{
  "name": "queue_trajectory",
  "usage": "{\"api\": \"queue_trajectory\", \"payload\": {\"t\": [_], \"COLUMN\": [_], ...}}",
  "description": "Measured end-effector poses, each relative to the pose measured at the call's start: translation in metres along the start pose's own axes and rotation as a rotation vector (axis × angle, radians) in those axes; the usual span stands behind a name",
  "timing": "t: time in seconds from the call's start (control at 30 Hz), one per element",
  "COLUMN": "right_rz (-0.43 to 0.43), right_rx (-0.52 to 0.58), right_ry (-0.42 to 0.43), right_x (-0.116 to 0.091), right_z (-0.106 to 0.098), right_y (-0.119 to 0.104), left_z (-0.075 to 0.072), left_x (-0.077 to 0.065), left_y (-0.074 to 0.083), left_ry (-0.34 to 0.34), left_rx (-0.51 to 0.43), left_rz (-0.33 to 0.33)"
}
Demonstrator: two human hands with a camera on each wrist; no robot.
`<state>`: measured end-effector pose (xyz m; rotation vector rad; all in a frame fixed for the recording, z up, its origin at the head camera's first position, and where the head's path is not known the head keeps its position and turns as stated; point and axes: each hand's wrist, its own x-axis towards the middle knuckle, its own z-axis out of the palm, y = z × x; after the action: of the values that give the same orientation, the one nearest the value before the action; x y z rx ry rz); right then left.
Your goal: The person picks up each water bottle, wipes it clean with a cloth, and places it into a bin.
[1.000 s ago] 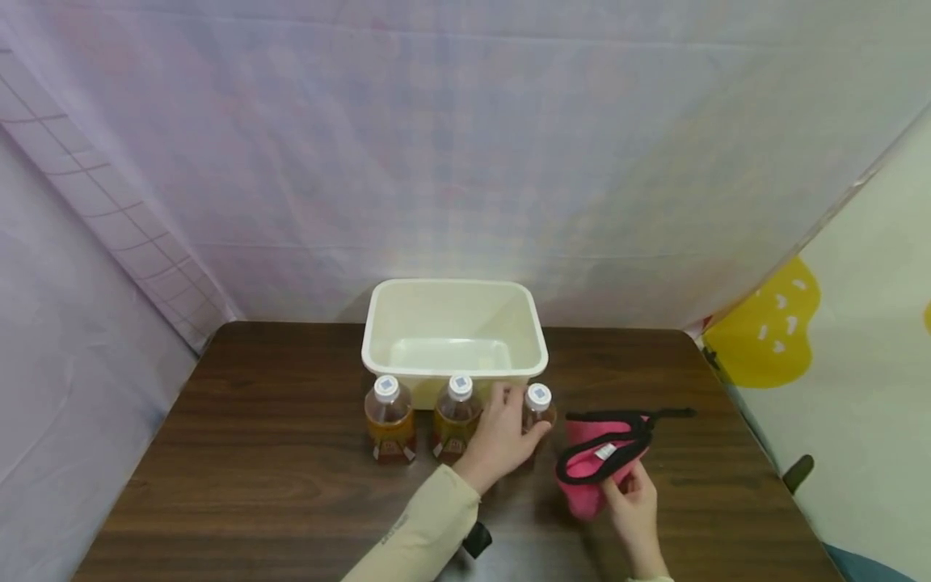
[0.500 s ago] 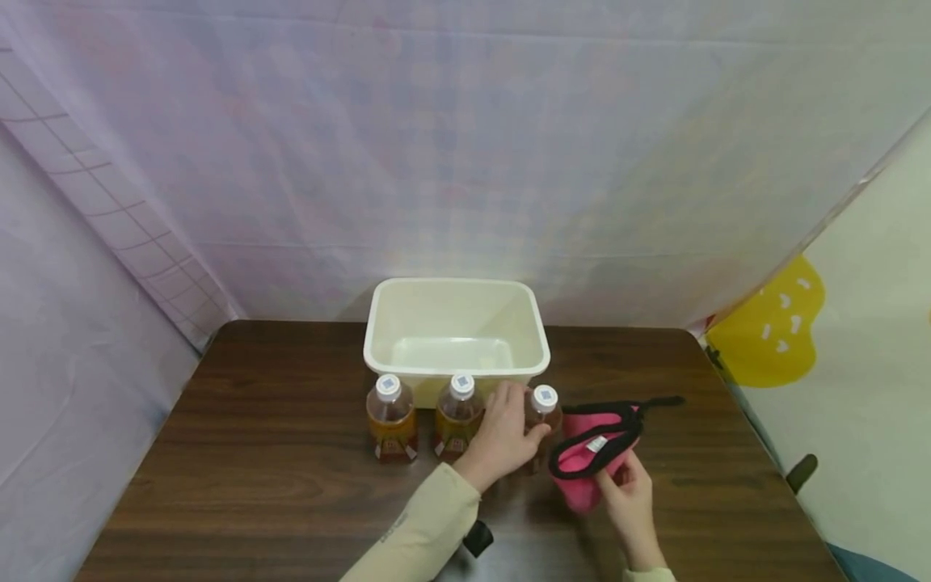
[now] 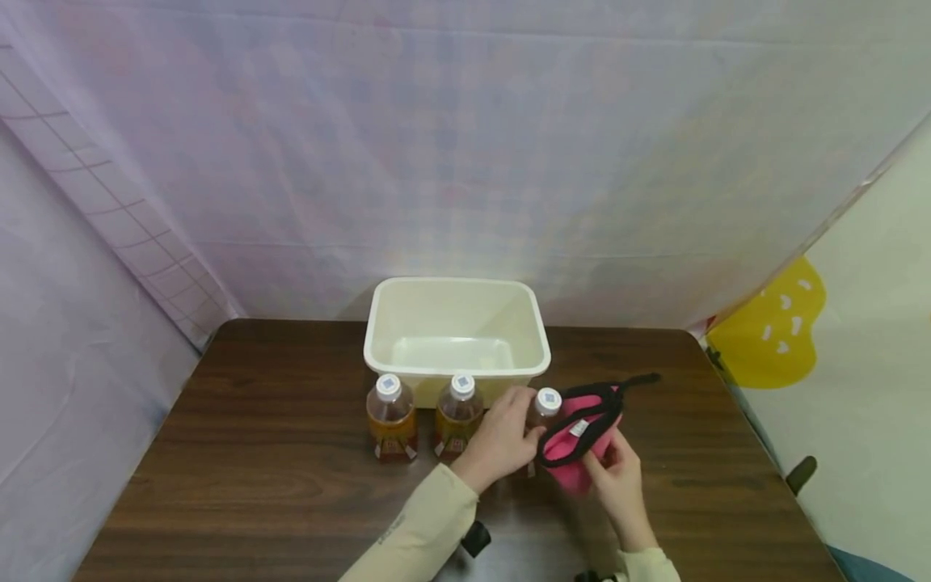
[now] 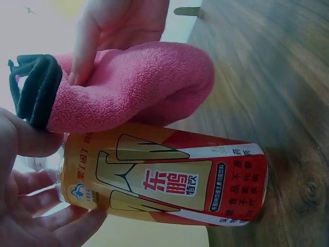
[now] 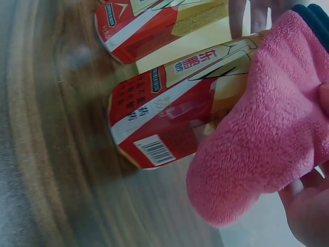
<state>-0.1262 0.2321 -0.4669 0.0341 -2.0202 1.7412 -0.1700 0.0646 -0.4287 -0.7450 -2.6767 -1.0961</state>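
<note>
My left hand (image 3: 500, 443) grips the upper part of the rightmost drink bottle (image 3: 548, 402), thumb on one side and fingers on the other. The bottle is upright with a white cap; the left wrist view shows its yellow and red label (image 4: 164, 180). A pink fluffy cloth (image 3: 600, 440) with black edging and a small white tag is pinched in my right hand (image 3: 617, 483). It is folded and hangs against the bottle's right side, hiding part of it. In the right wrist view the cloth (image 5: 257, 128) overlaps the bottle's upper label.
Two more capped bottles, the left one (image 3: 391, 420) and the middle one (image 3: 458, 416), stand in a row left of my left hand. Behind them is a cream plastic bin (image 3: 457, 373) on the dark wooden table (image 3: 254, 436). Fabric hangs behind the table.
My right hand has brought the pink cloth leftward and slightly up, to the rightmost bottle. That bottle has shifted slightly right in my left hand's grip.
</note>
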Motion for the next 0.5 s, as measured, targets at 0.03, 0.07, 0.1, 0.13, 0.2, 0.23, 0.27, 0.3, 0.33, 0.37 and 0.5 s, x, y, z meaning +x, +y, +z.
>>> {"api": "queue_trajectory", "payload": {"t": [0.03, 0.07, 0.1, 0.13, 0.2, 0.23, 0.27, 0.3, 0.33, 0.37, 0.5], "right_rz": [-0.011, -0.024, -0.039, -0.054, -0.085, -0.102, -0.110, -0.119, -0.125, -0.129, -0.141], "right_rx": [-0.013, -0.028, -0.046, -0.063, -0.091, -0.100, -0.105, -0.110, -0.112, -0.113, -0.139], "right_ry": [-0.006, -0.014, -0.023, -0.031, -0.051, -0.061, -0.069, -0.076, -0.081, -0.086, -0.095], "right_x": [0.001, 0.003, 0.004, 0.006, 0.009, 0.010, 0.011, 0.012, 0.012, 0.012, 0.013], "right_z": [0.001, 0.002, 0.002, 0.003, 0.003, 0.004, 0.004, 0.004, 0.004, 0.005, 0.006], "right_y": [-0.001, -0.002, -0.002, -0.003, -0.003, -0.003, -0.003, -0.003, -0.004, -0.003, -0.004], "left_z": [0.000, 0.000, 0.000, 0.000, 0.000, 0.000, 0.000, -0.001, -0.001, -0.002, -0.002], "left_x": [0.000, 0.000, 0.000, 0.000, -0.001, -0.001, -0.001, -0.001, -0.001, -0.001, -0.001], "left_y": [0.000, -0.001, -0.001, -0.001, -0.001, -0.001, -0.001, -0.001, -0.001, -0.001, -0.002], "left_ry": [0.004, 0.006, 0.010, 0.015, 0.026, 0.031, 0.031, 0.033, 0.030, 0.027, 0.015], "left_rx": [0.005, 0.012, 0.020, 0.023, 0.028, 0.030, 0.029, 0.027, 0.023, 0.020, 0.009], "left_rz": [0.007, 0.010, 0.012, 0.017, 0.028, 0.035, 0.036, 0.043, 0.045, 0.047, 0.046]}}
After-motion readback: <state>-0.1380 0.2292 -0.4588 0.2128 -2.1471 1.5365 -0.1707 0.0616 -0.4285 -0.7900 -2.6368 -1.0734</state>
